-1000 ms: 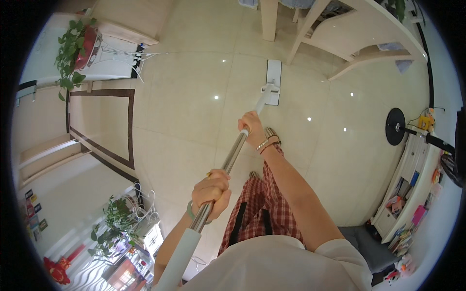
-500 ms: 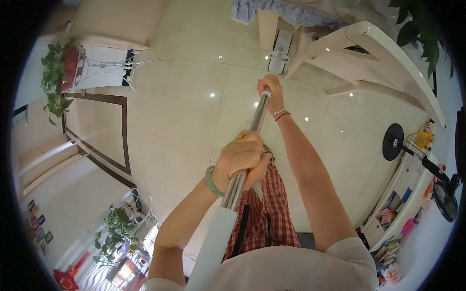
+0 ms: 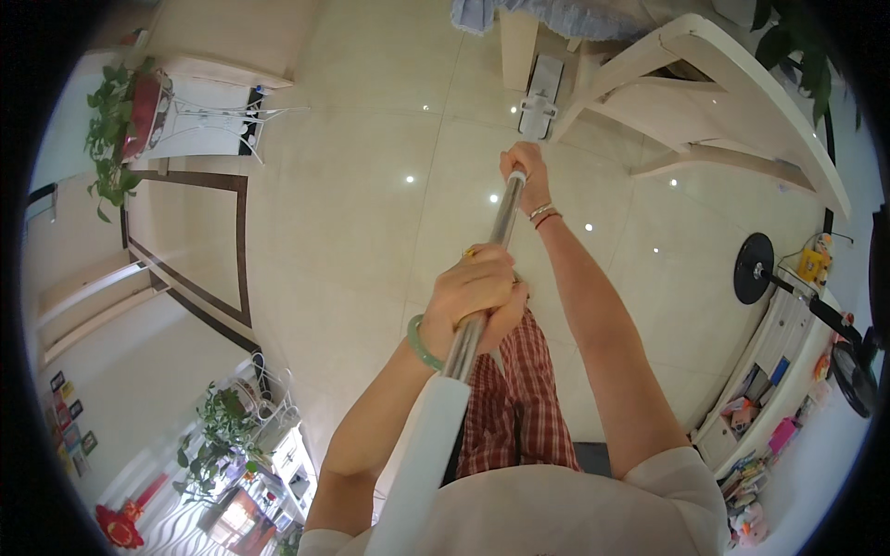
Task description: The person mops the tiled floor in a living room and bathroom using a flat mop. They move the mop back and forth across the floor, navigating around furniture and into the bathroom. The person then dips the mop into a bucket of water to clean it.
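Observation:
A flat mop runs from beside my body out to the floor. Its long silver pole (image 3: pixel 506 215) ends near me in a pale grip (image 3: pixel 425 451). My left hand (image 3: pixel 475 289), with a green bangle at the wrist and a yellow ring, is closed around the upper pole. Farther down, my right hand (image 3: pixel 527 174) wraps the pole close to its lower end. Just beyond it, the rectangular mop head (image 3: pixel 540 98) lies flat on the tiled floor (image 3: pixel 371 222), beside the pale furniture legs. The right hand partly hides where pole and head meet.
A pale wooden chair (image 3: pixel 732 107) stands to the right of the mop head. Ruffled grey-blue cloth (image 3: pixel 565 17) hangs at the far edge. Potted plants (image 3: pixel 116 139) are on the left. A black round-based stand (image 3: pixel 754 269) and a cluttered white shelf unit (image 3: pixel 756 394) line the right.
My left hand and the pole's near end have shifted slightly right and forward. Both hands keep their hold. The whole view has tilted a little; the mop head stays beside the furniture legs.

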`<state>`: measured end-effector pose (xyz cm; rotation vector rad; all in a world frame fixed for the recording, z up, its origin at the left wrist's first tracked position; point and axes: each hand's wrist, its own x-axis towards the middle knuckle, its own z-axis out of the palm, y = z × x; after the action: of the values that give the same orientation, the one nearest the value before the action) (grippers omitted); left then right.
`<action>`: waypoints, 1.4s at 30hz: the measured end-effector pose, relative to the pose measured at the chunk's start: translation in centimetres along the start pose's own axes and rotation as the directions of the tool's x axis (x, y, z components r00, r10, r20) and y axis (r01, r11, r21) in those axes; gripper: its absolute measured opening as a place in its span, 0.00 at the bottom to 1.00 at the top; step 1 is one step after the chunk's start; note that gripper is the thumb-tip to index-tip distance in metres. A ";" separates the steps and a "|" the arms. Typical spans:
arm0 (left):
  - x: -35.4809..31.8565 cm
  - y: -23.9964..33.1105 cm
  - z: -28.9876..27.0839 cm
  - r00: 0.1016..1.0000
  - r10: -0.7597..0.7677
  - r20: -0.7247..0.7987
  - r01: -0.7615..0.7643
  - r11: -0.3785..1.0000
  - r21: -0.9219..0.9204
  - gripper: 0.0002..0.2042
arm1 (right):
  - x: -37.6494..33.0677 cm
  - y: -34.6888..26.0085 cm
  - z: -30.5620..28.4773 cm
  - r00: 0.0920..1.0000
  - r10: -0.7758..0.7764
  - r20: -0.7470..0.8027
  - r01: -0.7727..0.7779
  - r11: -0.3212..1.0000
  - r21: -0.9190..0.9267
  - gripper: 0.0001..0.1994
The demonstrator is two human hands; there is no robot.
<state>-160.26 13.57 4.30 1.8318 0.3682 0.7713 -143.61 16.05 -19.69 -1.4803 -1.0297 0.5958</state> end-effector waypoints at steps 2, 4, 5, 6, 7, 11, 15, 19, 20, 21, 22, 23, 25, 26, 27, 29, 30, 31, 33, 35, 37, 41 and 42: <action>-2.5 1.9 -0.8 1.000 -0.026 -0.013 0.026 1.000 -0.010 0.17 | -3.2 -1.9 1.3 0.999 -0.027 -0.035 0.029 0.999 0.035 0.12; -5.6 4.3 -2.0 0.999 -0.033 -0.025 0.034 0.999 0.022 0.17 | -6.5 -4.4 3.4 0.997 -0.054 -0.048 0.054 0.999 -0.008 0.12; -7.3 5.6 -2.5 0.999 -0.034 -0.033 0.035 0.999 0.038 0.17 | -8.3 -5.7 4.4 0.996 -0.071 -0.052 0.069 0.997 -0.030 0.12; -8.9 6.6 -2.7 0.998 -0.049 -0.050 0.051 0.998 0.038 0.17 | -10.2 -6.4 4.9 0.998 -0.061 -0.025 0.060 0.998 -0.035 0.11; -10.6 7.7 -2.9 0.996 -0.063 -0.067 0.066 0.997 0.037 0.18 | -12.1 -7.1 5.5 0.999 -0.051 0.002 0.051 0.998 -0.041 0.11; -18.9 12.3 -3.3 0.960 -0.135 -0.244 0.150 0.988 0.046 0.17 | -19.6 -11.5 8.1 0.981 0.010 0.191 -0.006 1.000 -0.024 0.11; -25.0 16.5 -3.6 0.875 -0.283 -0.392 0.296 0.955 -0.029 0.16 | -25.0 -14.3 9.9 0.935 0.029 0.353 -0.024 1.000 -0.019 0.12; -23.5 17.1 -5.1 0.855 -0.320 -0.408 0.307 0.946 -0.100 0.16 | -23.7 -15.9 10.6 0.921 0.031 0.389 -0.017 0.999 -0.040 0.10; -22.3 16.7 -5.9 0.870 -0.294 -0.397 0.269 0.956 -0.118 0.16 | -22.6 -16.3 11.0 0.922 0.019 0.386 -0.014 1.000 -0.017 0.10; -20.7 16.1 -6.6 0.886 -0.266 -0.378 0.228 0.963 -0.144 0.16 | -21.6 -16.1 11.2 0.944 0.017 0.329 -0.013 1.000 -0.014 0.09; -19.2 15.3 -7.3 0.902 -0.238 -0.362 0.187 0.968 -0.170 0.16 | -20.5 -15.7 11.4 0.962 0.015 0.273 -0.013 1.000 -0.011 0.09; -18.1 14.6 -7.9 0.909 -0.221 -0.353 0.169 0.970 -0.172 0.16 | -19.7 -15.6 11.8 0.976 0.021 0.218 -0.021 1.000 0.000 0.09; -16.2 13.4 -8.9 0.923 -0.188 -0.336 0.134 0.975 -0.178 0.17 | -17.9 -15.1 12.4 0.979 0.048 0.200 -0.049 0.999 0.002 0.09; -15.7 12.9 -9.3 0.922 -0.189 -0.338 0.131 0.974 -0.185 0.16 | -16.7 -14.8 12.6 0.982 0.057 0.181 -0.058 0.998 -0.002 0.10; -15.3 12.4 -9.7 0.922 -0.189 -0.338 0.129 0.973 -0.193 0.17 | -15.6 -14.5 12.9 0.981 0.047 0.188 -0.045 0.999 -0.016 0.09; -14.2 11.1 -9.9 0.918 -0.169 -0.360 0.110 0.978 -0.179 0.17 | -13.5 -13.7 13.3 0.979 0.032 0.202 -0.022 0.999 -0.049 0.09; -13.5 10.3 -9.5 0.913 -0.148 -0.381 0.094 0.983 -0.156 0.17 | -12.2 -13.0 13.2 0.970 0.016 0.242 -0.006 0.999 -0.043 0.09; -12.7 9.4 -9.2 0.907 -0.128 -0.401 0.081 0.988 -0.132 0.17 | -10.6 -12.1 13.1 0.959 0.000 0.283 0.010 0.999 -0.034 0.08; -11.3 7.3 -8.8 0.883 -0.127 -0.452 0.092 0.991 -0.099 0.16 | -7.1 -10.0 12.8 0.927 -0.037 0.372 0.046 0.999 -0.016 0.08; -9.8 4.9 -8.7 0.857 -0.135 -0.498 0.115 0.991 -0.071 0.15 | -3.1 -7.7 13.1 0.882 -0.085 0.464 0.096 0.995 -0.001 0.08; -7.8 2.3 -9.1 0.829 -0.151 -0.539 0.153 0.987 -0.042 0.14 | 0.6 -5.4 13.9 0.854 -0.130 0.503 0.182 0.982 -0.055 0.08; -4.2 -1.7 -11.1 0.759 -0.189 -0.623 0.242 0.970 0.000 0.15 | 7.2 -2.7 16.8 0.814 -0.207 0.542 0.259 0.966 -0.021 0.08; -3.7 -2.6 -11.7 0.736 -0.182 -0.653 0.238 0.971 -0.002 0.15 | 8.5 -2.2 17.8 0.796 -0.193 0.573 0.257 0.966 -0.031 0.08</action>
<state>-170.46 20.81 3.33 1.5033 1.0572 1.2386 -154.98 32.31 -19.36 -1.2629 -1.7042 0.8437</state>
